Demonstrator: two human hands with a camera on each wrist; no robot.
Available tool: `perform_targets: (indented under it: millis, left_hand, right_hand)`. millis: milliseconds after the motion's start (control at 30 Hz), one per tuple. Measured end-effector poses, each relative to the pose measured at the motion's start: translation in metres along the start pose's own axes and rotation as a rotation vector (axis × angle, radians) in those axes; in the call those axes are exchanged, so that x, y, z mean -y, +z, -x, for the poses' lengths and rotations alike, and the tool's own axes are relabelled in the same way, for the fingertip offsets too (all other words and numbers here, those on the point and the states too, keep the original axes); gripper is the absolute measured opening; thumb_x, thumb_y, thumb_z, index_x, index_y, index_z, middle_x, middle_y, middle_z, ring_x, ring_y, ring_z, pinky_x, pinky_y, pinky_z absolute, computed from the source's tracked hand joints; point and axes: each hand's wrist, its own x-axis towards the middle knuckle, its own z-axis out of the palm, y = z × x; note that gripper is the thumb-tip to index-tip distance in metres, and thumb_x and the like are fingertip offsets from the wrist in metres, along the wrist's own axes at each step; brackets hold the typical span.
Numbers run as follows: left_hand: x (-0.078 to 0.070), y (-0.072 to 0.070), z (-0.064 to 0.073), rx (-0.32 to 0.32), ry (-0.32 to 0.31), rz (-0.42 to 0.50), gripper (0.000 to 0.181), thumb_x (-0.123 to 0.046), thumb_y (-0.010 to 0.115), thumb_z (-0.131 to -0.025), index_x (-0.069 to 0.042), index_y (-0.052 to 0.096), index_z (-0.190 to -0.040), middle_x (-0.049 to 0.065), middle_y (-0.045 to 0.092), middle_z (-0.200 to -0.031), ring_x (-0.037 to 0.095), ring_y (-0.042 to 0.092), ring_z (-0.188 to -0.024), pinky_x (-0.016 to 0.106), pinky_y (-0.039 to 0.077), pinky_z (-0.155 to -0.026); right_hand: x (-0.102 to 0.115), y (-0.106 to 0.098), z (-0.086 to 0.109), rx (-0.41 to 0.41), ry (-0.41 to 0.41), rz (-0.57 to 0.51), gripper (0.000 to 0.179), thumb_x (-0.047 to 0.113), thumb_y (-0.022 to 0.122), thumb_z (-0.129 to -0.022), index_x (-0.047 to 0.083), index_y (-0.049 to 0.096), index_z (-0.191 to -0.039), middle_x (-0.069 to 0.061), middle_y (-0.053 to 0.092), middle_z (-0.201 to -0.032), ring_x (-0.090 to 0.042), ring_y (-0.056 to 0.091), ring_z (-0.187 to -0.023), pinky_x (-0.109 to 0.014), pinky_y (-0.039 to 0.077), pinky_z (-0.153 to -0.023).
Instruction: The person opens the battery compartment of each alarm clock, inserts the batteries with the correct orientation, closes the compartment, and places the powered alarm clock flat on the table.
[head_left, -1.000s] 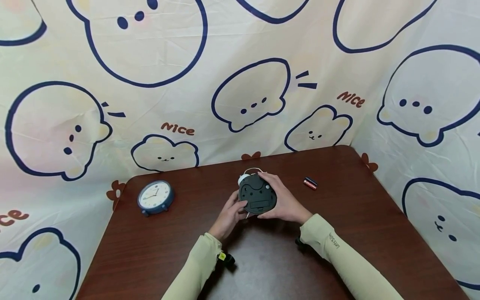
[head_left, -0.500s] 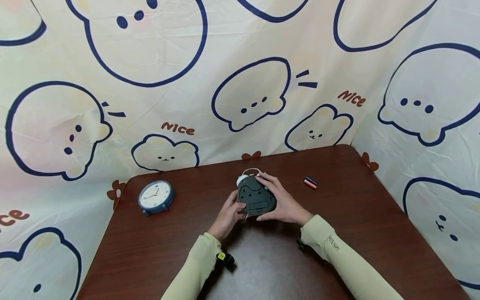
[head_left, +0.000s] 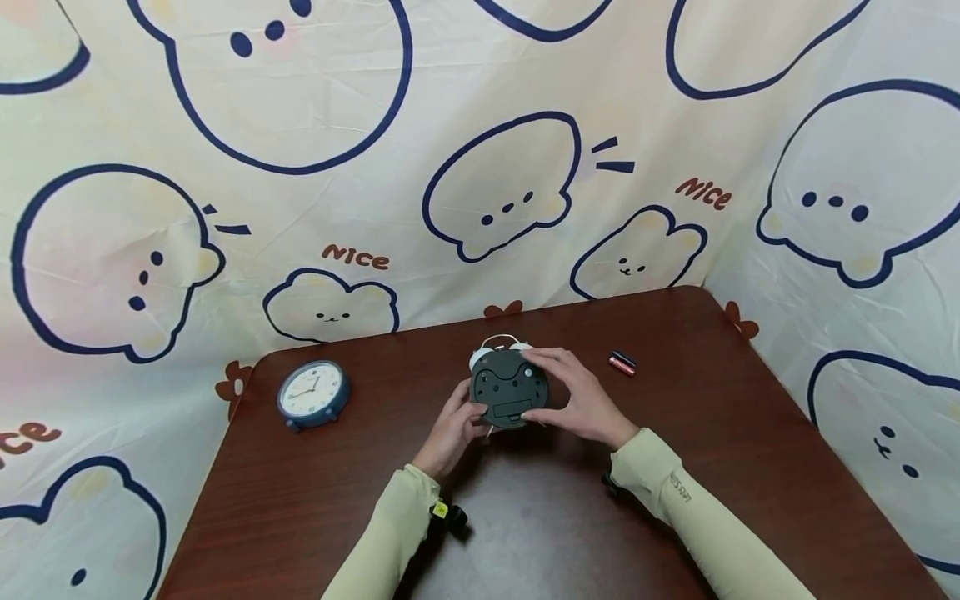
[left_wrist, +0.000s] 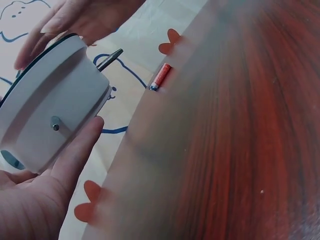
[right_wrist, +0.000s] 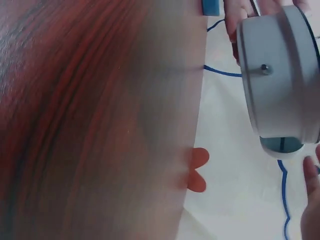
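Observation:
A twin-bell alarm clock (head_left: 510, 387) is held up over the table with its dark back toward the head camera. Its white casing (left_wrist: 55, 100) shows from the side in the left wrist view. My left hand (head_left: 450, 429) grips the clock at its lower left, thumb on the back and fingers behind. My right hand (head_left: 588, 404) is at the clock's right side, its fingers stretched out by the upper edge. The right thumb touches the lower part of the back, at the battery cover (head_left: 512, 408). In the right wrist view, right fingertips (right_wrist: 311, 170) show near a bell.
Two small batteries (head_left: 622, 363) lie together on the brown table (head_left: 540, 533), right of the hands. A blue round clock (head_left: 312, 393) rests face up at the back left. Patterned cloth (head_left: 495, 183) hangs behind and beside the table.
My right hand has loosened from the clock's right side, and its thumb has moved up onto the battery cover area. The clock has turned slightly upright; my left hand keeps its grip.

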Motion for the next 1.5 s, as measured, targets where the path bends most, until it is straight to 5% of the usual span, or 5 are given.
perform_targets:
  millis: [300, 533, 967, 1500]
  left_hand:
    - [0.001, 0.000, -0.001, 0.020, -0.002, -0.018, 0.060, -0.008, 0.043, -0.099, -0.005, 0.029, -0.157, 0.016, 0.054, -0.137, 0.014, 0.071, -0.094, 0.031, 0.054, -0.071]
    - [0.002, 0.000, -0.002, 0.011, 0.005, -0.002, 0.058, -0.007, 0.041, -0.099, -0.003, 0.029, -0.156, 0.024, 0.049, -0.144, 0.014, 0.072, -0.099, 0.034, 0.061, -0.081]
    - [0.003, -0.001, -0.002, -0.013, -0.012, -0.020, 0.057, -0.008, 0.042, -0.099, -0.008, 0.033, -0.156, 0.018, 0.050, -0.142, 0.014, 0.072, -0.096, 0.032, 0.061, -0.076]
    - [0.006, -0.002, -0.001, -0.008, 0.028, -0.028, 0.057, -0.006, 0.043, -0.098, -0.005, 0.035, -0.155, 0.017, 0.052, -0.138, 0.012, 0.071, -0.094, 0.030, 0.061, -0.073]
  right_hand:
    - [0.010, 0.007, 0.001, 0.029, -0.349, 0.206, 0.054, 0.026, 0.087, -0.085, 0.012, 0.071, -0.135, -0.004, 0.066, -0.141, -0.023, 0.058, -0.137, -0.045, 0.052, -0.107]
    - [0.015, 0.010, -0.001, -0.002, -0.393, 0.180, 0.041, 0.019, 0.089, -0.082, 0.010, 0.079, -0.120, -0.004, 0.078, -0.118, -0.021, 0.068, -0.123, -0.041, 0.058, -0.098]
    - [0.021, 0.005, -0.007, 0.049, -0.364, 0.211, 0.043, 0.019, 0.090, -0.080, 0.010, 0.079, -0.120, -0.002, 0.078, -0.118, -0.020, 0.068, -0.120, -0.036, 0.059, -0.095]
    - [0.043, 0.006, -0.003, 0.139, -0.644, 0.784, 0.032, 0.020, 0.087, -0.084, 0.012, 0.081, -0.114, -0.002, 0.078, -0.116, -0.013, 0.071, -0.116, -0.027, 0.057, -0.095]
